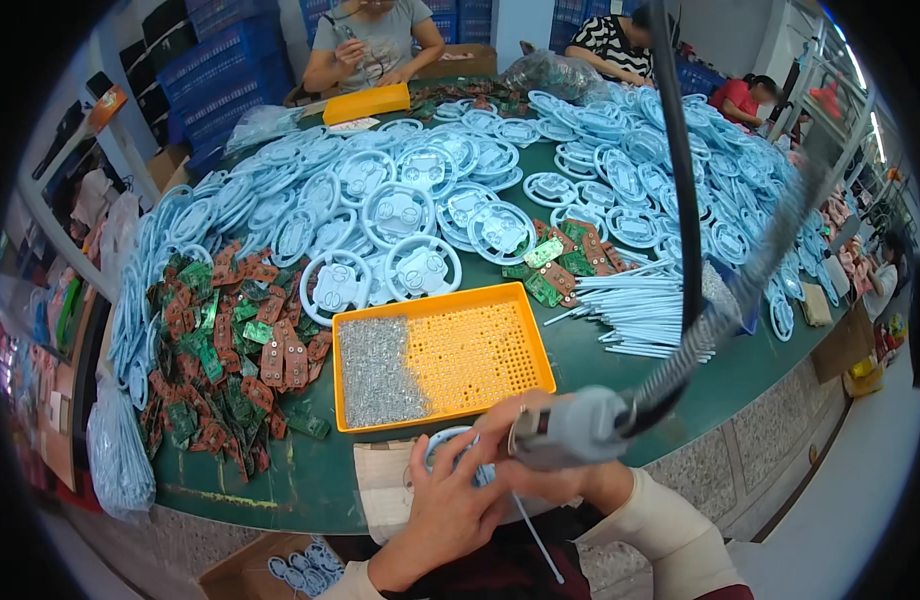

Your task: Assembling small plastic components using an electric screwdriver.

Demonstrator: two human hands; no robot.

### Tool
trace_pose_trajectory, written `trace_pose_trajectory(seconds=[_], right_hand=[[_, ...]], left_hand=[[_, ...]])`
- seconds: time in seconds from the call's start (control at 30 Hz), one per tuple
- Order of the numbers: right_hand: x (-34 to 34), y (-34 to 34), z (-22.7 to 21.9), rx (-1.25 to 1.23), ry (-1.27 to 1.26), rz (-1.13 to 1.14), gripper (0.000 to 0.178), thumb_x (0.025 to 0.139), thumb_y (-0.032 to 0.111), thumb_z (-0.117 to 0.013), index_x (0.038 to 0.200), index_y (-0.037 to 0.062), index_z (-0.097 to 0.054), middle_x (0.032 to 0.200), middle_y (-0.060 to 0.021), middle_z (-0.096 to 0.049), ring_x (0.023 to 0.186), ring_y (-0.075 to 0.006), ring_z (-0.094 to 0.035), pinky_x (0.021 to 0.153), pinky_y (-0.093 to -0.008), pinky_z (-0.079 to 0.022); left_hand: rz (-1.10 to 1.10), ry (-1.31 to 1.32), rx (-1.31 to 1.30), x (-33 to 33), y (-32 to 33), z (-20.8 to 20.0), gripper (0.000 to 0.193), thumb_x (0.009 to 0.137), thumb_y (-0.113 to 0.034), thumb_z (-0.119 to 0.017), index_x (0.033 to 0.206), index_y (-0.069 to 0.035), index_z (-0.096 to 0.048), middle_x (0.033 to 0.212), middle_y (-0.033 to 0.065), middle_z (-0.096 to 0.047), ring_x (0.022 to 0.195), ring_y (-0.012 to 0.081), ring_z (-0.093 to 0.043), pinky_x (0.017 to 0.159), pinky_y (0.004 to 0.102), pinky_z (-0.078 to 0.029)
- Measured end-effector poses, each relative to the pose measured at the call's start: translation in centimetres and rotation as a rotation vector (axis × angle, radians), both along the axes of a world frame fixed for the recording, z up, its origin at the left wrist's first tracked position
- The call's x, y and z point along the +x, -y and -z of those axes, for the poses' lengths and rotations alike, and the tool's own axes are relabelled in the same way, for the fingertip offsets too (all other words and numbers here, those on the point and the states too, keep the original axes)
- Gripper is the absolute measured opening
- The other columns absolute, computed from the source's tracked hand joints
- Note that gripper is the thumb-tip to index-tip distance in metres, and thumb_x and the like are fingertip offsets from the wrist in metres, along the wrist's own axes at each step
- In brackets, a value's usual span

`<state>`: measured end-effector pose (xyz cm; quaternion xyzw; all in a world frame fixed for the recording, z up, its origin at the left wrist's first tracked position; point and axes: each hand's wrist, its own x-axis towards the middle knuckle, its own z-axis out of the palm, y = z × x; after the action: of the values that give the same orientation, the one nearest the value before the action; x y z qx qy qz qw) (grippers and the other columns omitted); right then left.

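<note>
Close in front of me, my left hand (452,508) grips a light-blue round plastic piece (450,437) by its rim, its fingers covering most of it. A thin light-blue stick (538,542) slants down from under my hands. My right hand (540,478) is wrapped round a grey powered screwdriver (578,428), whose tip is hidden behind the fingers over the piece. Beneath my left hand lies a beige pad (380,490) on the table edge. Just beyond my hands, a yellow tray (344,405) with a grid of holes holds small silvery screws (380,370) at its left.
Piles of light-blue round pieces (395,215) spread over the green table (280,490). Red and green circuit boards (270,350) are heaped at left, light-blue sticks (635,305) at right. A dark cable (680,150) and metal coil (770,240) hang at right. People sit across the table.
</note>
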<state>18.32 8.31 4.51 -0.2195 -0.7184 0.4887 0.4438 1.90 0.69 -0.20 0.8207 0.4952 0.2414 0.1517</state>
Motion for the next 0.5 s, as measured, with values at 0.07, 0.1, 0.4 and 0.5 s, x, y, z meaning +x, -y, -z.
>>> trace_pose_trajectory(seconds=[0.07, 0.1, 0.4, 0.5], right_hand=[[0.5, -0.8, -0.4, -0.007, 0.009, -0.099, 0.028, 0.071, 0.005, -0.075, 0.095, -0.0016, -0.062, 0.093, -0.0099, -0.066, 0.082, -0.0177, -0.065, 0.074, -0.0300, -0.052], [0.6, -1.3, -0.6, -0.079, -0.036, -0.150, 0.031, 0.071, 0.005, -0.076, 0.098, -0.0016, -0.062, 0.094, -0.0099, -0.065, 0.084, -0.0173, -0.065, 0.075, -0.0302, -0.052], [1.4, -6.2, -5.9, -0.077, -0.547, 0.257, 0.044, 0.069, -0.011, -0.060, 0.112, -0.0031, -0.053, 0.093, -0.0130, -0.065, 0.063, -0.0121, -0.061, 0.060, -0.0223, -0.050], [1.0, -9.1, -3.4, 0.025, -0.390, 0.444, 0.044, 0.072, -0.010, -0.060, 0.114, -0.0022, -0.052, 0.094, -0.0123, -0.064, 0.064, -0.0116, -0.061, 0.059, -0.0225, -0.050]], left_hand=[[0.026, 0.005, 0.026, 0.0, -0.4, -0.5, 0.028, 0.071, -0.021, -0.072, 0.098, -0.024, -0.067, 0.130, 0.0078, -0.048, 0.125, 0.0300, -0.040, 0.099, 0.0640, -0.021], [0.036, 0.006, 0.039, 0.0, -0.5, -0.8, 0.027, 0.071, -0.021, -0.072, 0.098, -0.025, -0.067, 0.129, 0.0075, -0.049, 0.125, 0.0301, -0.040, 0.099, 0.0643, -0.021], [0.099, -0.092, -0.006, -0.7, -0.3, -1.6, 0.025, 0.072, -0.025, -0.071, 0.097, -0.028, -0.066, 0.127, 0.0034, -0.054, 0.126, 0.0316, -0.040, 0.102, 0.0642, -0.021], [0.140, -0.095, -0.038, -0.7, -0.3, -2.5, 0.028, 0.074, -0.025, -0.070, 0.102, -0.030, -0.066, 0.127, 0.0026, -0.054, 0.127, 0.0311, -0.040, 0.104, 0.0602, -0.022]])
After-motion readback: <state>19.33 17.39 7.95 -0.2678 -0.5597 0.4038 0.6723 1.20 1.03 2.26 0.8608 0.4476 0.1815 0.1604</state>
